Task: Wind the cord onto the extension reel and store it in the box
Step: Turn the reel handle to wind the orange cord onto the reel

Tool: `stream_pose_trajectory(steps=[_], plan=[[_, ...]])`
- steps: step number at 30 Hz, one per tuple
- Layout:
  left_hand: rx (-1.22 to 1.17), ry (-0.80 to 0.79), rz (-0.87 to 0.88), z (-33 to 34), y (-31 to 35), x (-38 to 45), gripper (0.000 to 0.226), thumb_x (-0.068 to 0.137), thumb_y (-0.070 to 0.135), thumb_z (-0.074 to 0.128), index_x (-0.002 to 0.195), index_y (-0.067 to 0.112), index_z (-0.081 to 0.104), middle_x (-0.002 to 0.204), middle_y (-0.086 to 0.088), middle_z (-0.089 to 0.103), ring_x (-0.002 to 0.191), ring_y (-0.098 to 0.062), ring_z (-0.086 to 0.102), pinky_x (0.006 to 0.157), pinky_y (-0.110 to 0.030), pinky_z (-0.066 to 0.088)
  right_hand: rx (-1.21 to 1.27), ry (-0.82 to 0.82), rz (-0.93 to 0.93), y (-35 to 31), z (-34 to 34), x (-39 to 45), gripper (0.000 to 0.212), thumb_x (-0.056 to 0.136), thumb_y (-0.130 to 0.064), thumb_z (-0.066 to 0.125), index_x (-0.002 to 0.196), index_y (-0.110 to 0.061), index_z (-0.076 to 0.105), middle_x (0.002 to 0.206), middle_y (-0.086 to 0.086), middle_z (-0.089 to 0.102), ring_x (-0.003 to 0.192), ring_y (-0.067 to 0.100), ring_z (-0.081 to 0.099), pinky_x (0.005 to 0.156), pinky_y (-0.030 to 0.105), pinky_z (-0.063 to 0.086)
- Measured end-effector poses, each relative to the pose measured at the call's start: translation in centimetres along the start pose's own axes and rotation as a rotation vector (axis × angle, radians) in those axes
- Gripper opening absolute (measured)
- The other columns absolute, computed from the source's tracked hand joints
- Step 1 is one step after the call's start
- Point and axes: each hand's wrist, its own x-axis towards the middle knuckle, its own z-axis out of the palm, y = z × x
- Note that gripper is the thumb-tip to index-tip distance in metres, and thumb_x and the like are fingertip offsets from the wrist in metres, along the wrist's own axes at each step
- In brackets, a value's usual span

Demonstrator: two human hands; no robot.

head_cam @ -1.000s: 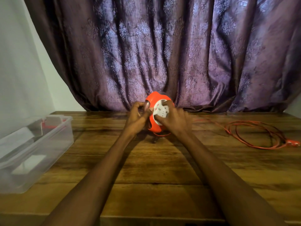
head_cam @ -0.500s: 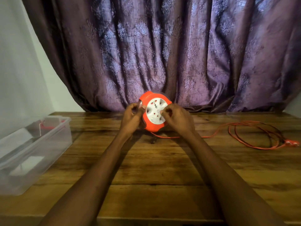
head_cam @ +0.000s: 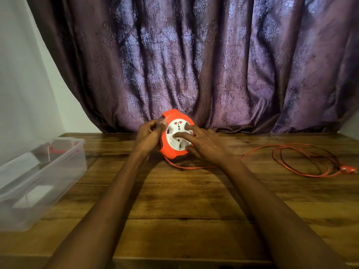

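An orange extension reel with a white socket face stands on its edge at the middle of the wooden table, tilted toward me. My left hand grips its left rim. My right hand rests on the white face with the fingers spread and pressed on it. An orange cord leaves the bottom of the reel, runs right under my right wrist and lies in loose loops on the table, ending in a plug at the far right. A clear plastic box stands open at the left.
A purple patterned curtain hangs right behind the reel along the table's far edge. The table's front edge runs below my forearms. A white wall is at the left behind the box.
The reel has turned and tilted so more of its white face shows. My right hand opened from its right edge onto the face with spread fingers. The cord near the reel shifted.
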Motion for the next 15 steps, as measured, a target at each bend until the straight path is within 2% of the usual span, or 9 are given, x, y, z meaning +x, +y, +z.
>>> stream_pose_trajectory(steps=[3, 5, 7, 9, 11, 12, 13, 14, 15], plan=[[0.009, -0.006, -0.001, 0.8, 0.2, -0.4, 0.024, 0.096, 0.029, 0.061, 0.086, 0.008, 0.067, 0.053, -0.006, 0.056, 0.039, -0.009, 0.044, 0.040, -0.020, 0.035, 0.020, -0.009, 0.025, -0.1, -0.2, 0.2, 0.058, 0.090, -0.044, 0.053, 0.143, -0.048, 0.031, 0.132, 0.007, 0.054, 0.107, 0.030, 0.062, 0.078, 0.042, 0.049], [0.006, -0.016, 0.005, 1.3, 0.3, -0.8, 0.018, 0.095, 0.025, 0.062, 0.088, 0.009, 0.067, 0.049, 0.003, 0.056, 0.039, -0.005, 0.046, 0.040, -0.018, 0.037, -0.049, 0.007, 0.037, -0.3, -0.5, 0.4, 0.060, 0.086, -0.043, 0.058, 0.141, -0.048, 0.035, 0.121, 0.006, 0.059, 0.099, 0.031, 0.065, 0.076, 0.041, 0.047], [0.010, -0.017, 0.034, 1.6, 0.2, -0.9, 0.013, 0.094, 0.022, 0.064, 0.089, 0.011, 0.066, 0.056, 0.003, 0.061, 0.043, -0.001, 0.050, 0.044, -0.018, 0.042, -0.115, 0.062, 0.065, -0.8, -0.9, 0.3, 0.060, 0.083, -0.044, 0.062, 0.140, -0.046, 0.042, 0.111, 0.005, 0.067, 0.092, 0.032, 0.068, 0.075, 0.040, 0.045], [0.033, -0.016, 0.095, 1.8, 0.1, -1.0, 0.007, 0.091, 0.019, 0.068, 0.085, 0.018, 0.064, 0.069, 0.004, 0.063, 0.053, 0.003, 0.053, 0.055, -0.019, 0.045, -0.040, 0.082, 0.240, -1.6, -1.6, 0.3, 0.061, 0.083, -0.053, 0.061, 0.141, -0.043, 0.044, 0.107, 0.008, 0.073, 0.092, 0.036, 0.069, 0.075, 0.041, 0.048], [0.067, -0.021, 0.129, 2.4, 0.0, -1.2, 0.015, 0.088, 0.017, 0.071, 0.085, 0.026, 0.059, 0.080, 0.006, 0.060, 0.067, -0.002, 0.055, 0.064, -0.025, 0.049, 0.213, 0.088, 0.603, -2.0, -1.2, 0.7, 0.066, 0.077, -0.065, 0.065, 0.136, -0.039, 0.049, 0.109, 0.013, 0.073, 0.100, 0.039, 0.068, 0.079, 0.043, 0.051], [0.069, -0.029, 0.127, 2.9, -0.1, -1.6, 0.018, 0.087, 0.017, 0.073, 0.088, 0.027, 0.057, 0.082, 0.006, 0.059, 0.071, -0.006, 0.056, 0.064, -0.031, 0.050, 0.435, 0.093, 0.793, -2.3, -1.1, 0.9, 0.070, 0.071, -0.069, 0.067, 0.131, -0.034, 0.055, 0.109, 0.013, 0.073, 0.101, 0.038, 0.068, 0.081, 0.042, 0.053], [0.053, -0.038, 0.120, 3.4, -0.3, -2.0, 0.020, 0.086, 0.016, 0.074, 0.091, 0.025, 0.056, 0.083, 0.006, 0.059, 0.072, -0.008, 0.057, 0.063, -0.034, 0.052, 0.732, 0.144, 0.953, -2.4, -1.3, 1.2, 0.073, 0.067, -0.070, 0.070, 0.124, -0.026, 0.062, 0.103, 0.012, 0.075, 0.094, 0.035, 0.071, 0.077, 0.040, 0.056], [0.026, -0.051, 0.113, 3.9, -0.4, -2.6, 0.023, 0.084, 0.017, 0.076, 0.095, 0.024, 0.056, 0.085, 0.003, 0.061, 0.073, -0.009, 0.060, 0.062, -0.033, 0.053, 1.043, 0.213, 1.089, -2.3, -1.4, 1.5, 0.069, 0.066, -0.068, 0.073, 0.114, -0.018, 0.067, 0.089, 0.011, 0.076, 0.075, 0.029, 0.073, 0.064, 0.034, 0.056], [-0.017, -0.062, 0.105, 4.5, -0.6, -3.1, 0.028, 0.082, 0.021, 0.078, 0.097, 0.026, 0.055, 0.086, 0.000, 0.063, 0.075, -0.012, 0.064, 0.063, -0.033, 0.054, 1.292, 0.257, 1.190, -2.0, -1.6, 1.6, 0.060, 0.071, -0.062, 0.075, 0.104, -0.013, 0.070, 0.074, 0.010, 0.075, 0.052, 0.020, 0.066, 0.049, 0.025, 0.048]])
